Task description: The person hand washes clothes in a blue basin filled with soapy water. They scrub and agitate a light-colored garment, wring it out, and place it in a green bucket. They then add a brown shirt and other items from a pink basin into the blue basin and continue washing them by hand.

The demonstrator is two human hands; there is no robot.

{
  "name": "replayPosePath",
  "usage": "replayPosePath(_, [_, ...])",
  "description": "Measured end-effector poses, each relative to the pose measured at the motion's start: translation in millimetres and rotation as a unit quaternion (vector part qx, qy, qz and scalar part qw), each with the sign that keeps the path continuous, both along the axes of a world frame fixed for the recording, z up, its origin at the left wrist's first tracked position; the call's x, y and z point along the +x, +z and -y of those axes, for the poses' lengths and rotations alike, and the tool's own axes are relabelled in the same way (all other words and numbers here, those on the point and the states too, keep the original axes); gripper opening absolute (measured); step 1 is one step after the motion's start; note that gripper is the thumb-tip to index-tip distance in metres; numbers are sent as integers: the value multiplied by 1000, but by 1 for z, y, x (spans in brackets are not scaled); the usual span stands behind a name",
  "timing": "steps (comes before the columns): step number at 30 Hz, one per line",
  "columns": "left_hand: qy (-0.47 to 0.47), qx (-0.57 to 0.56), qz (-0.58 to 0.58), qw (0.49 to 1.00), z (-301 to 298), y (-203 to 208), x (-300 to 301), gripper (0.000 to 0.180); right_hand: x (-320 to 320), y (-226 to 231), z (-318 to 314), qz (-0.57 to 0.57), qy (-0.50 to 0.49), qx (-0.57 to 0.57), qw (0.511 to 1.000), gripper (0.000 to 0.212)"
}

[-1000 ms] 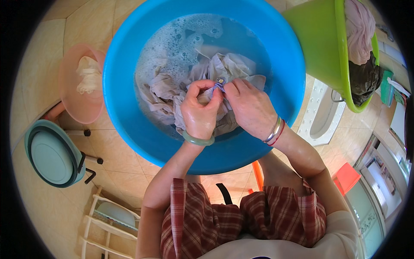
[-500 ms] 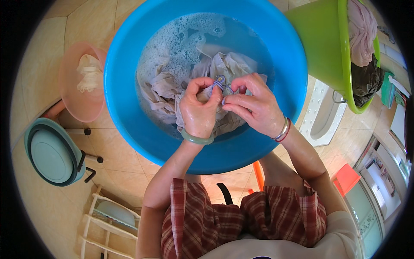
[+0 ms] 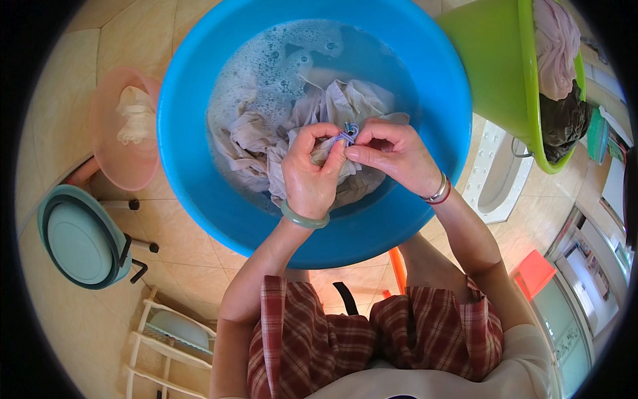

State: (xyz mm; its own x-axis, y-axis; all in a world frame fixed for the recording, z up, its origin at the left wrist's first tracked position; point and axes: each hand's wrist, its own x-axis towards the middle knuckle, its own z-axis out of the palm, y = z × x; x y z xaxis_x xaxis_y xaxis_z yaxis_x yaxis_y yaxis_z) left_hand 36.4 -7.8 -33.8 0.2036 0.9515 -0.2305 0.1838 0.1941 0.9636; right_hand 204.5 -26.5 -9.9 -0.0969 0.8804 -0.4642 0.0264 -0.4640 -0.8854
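Over a large blue basin (image 3: 438, 159) of soapy water, both hands meet at a looped purple cord (image 3: 349, 135). My left hand (image 3: 309, 169) pinches the cord between thumb and bent index finger; a pale green bangle circles that wrist. From the other side, my right hand (image 3: 393, 156) grips the cord with thumb and fingertips, the rest of its fingers curled. Beneath the hands, pale greyish wet cloth (image 3: 254, 141) lies bunched in the water. Whether the cord is joined to this cloth I cannot tell, as the fingers cover part of it.
Left stand a translucent pink basin (image 3: 109, 156) with cream cloth inside and a teal basin (image 3: 78, 241). A tilted-looking green bucket (image 3: 488, 63) at right has pink cloth (image 3: 557, 50) and black plastic at its mouth. Nearby are a white floor toilet (image 3: 495, 174) and a cream rack (image 3: 174, 346).
The purple cord has shifted slightly right and is now bunched in tighter loops. My right fingers have closed in on it, and my left hand has moved slightly right.
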Motion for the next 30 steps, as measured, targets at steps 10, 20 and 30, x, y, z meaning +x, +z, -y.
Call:
replayPosePath(10, [-11, -72, 68, 995, 1, 1, -4, 14, -10, -3, 15, -189, -173, -147, 955, 19])
replayPosePath(20, [-73, -12, 51, 996, -4, -5, -10, 12, -4, 7, 13, -263, -183, -169, 932, 24])
replayPosePath(30, [25, -225, 238, 945, 6, -17, -14, 19, 7, -5, 21, -195, -305, -88, 928, 13])
